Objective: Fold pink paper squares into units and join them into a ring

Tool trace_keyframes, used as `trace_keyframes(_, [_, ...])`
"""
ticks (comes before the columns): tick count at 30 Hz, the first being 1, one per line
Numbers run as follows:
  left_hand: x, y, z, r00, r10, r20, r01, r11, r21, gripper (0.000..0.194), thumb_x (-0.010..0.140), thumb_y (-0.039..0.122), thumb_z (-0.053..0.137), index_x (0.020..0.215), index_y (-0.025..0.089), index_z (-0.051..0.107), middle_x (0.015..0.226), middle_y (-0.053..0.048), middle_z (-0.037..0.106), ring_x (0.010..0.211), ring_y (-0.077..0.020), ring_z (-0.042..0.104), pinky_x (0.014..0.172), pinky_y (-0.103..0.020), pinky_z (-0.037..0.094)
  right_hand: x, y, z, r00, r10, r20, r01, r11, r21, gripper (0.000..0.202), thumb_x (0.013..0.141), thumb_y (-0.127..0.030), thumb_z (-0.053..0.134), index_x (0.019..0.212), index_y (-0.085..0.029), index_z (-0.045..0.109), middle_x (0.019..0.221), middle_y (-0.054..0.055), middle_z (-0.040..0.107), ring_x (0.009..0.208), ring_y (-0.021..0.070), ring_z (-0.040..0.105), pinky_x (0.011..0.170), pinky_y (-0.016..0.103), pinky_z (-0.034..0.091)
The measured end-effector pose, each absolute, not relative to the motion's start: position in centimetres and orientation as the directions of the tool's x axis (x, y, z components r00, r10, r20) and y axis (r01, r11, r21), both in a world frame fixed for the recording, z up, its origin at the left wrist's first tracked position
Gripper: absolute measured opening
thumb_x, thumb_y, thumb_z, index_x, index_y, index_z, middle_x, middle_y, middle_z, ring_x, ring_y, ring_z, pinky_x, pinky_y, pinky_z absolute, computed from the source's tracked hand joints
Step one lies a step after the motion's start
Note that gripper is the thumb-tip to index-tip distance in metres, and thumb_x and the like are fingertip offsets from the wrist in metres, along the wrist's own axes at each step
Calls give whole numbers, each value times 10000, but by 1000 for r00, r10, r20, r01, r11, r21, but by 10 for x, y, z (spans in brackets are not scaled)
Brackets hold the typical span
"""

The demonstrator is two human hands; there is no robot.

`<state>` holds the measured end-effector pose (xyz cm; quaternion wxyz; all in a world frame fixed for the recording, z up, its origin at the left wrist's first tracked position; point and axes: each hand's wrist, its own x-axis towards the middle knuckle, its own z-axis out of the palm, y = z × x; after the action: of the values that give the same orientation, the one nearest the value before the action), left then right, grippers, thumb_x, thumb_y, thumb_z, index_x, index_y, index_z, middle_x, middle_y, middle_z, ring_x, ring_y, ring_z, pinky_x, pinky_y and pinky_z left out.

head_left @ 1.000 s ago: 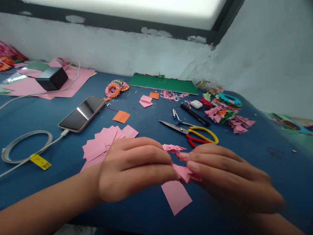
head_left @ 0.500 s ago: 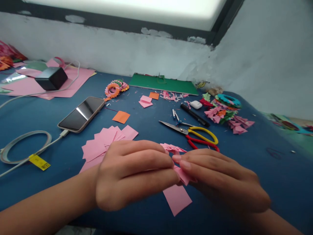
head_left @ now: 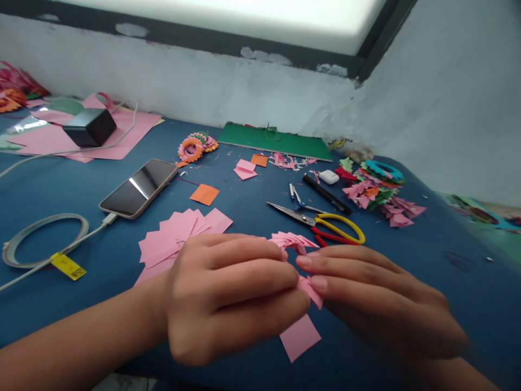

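Note:
Between my two hands is a pink folded-paper ring [head_left: 293, 240] with a pleated, toothed edge; much of it is hidden by my fingers. My left hand [head_left: 236, 293] is closed on its left side, fingers together. My right hand [head_left: 386, 296] pinches its right side, fingertips at the folds. Below the ring a pink paper square [head_left: 300, 338] lies on the table. A fan of pink paper squares [head_left: 171, 239] is spread beside my left wrist. Scissors [head_left: 321, 221] with one yellow and one red handle lie just beyond my hands.
A phone [head_left: 139, 188] on a white cable lies left, near a black box [head_left: 90, 128] on pink sheets. An orange square [head_left: 204, 194], a black pen [head_left: 325, 194], a white case [head_left: 329, 177] and toothed paper rings [head_left: 191, 149] lie farther back. Folded paper pieces [head_left: 372, 190] are heaped right.
Both hands and the paper ring have shifted slightly right in view. More of the ring's pleated top edge shows, and my right fingers sit a little more apart.

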<state>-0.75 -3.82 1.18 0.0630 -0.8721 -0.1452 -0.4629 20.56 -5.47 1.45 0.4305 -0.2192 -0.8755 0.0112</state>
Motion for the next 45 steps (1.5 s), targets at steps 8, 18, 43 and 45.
trace_keyframes(8, [-6, -34, 13, 583, 120, 803, 236, -972, -26, 230, 891, 135, 476, 849, 190, 695, 839, 45, 723, 858, -129, 644, 794, -219, 528, 214, -53, 17, -589, 302, 750, 353, 931, -97, 175, 883, -118, 502, 879, -135, 675, 936, 31, 738, 918, 122, 653, 832, 199, 547])
trace_keyframes(18, [-5, -32, 13, 609, 116, 785, 183, -983, 3, 221, 894, 110, 466, 856, 160, 678, 826, 26, 716, 834, -119, 634, 757, -223, 527, 210, -55, 19, -520, 378, 766, 344, 914, -218, 74, 824, -96, 612, 805, -131, 675, 857, 22, 745, 867, 105, 656, 803, 185, 547])
trace_keyframes(43, [-15, -23, 37, 890, 441, 117, 278, -727, 627, 87, 782, 182, 662, 783, 215, 582, 785, 93, 639, 866, -89, 560, 1124, -363, 88, 203, -59, 15, -730, 386, 564, 381, 915, -134, 182, 895, -166, 531, 815, -156, 693, 861, 23, 744, 903, 120, 658, 830, 247, 519])
trace_keyframes(45, [-14, -23, 36, 886, 442, 140, 267, -735, 623, 87, 784, 191, 665, 775, 216, 582, 780, 97, 638, 861, -83, 560, 1126, -344, 79, 203, -60, 14, -726, 390, 567, 387, 913, -133, 178, 893, -172, 535, 813, -162, 693, 863, 19, 744, 910, 119, 653, 841, 251, 512])
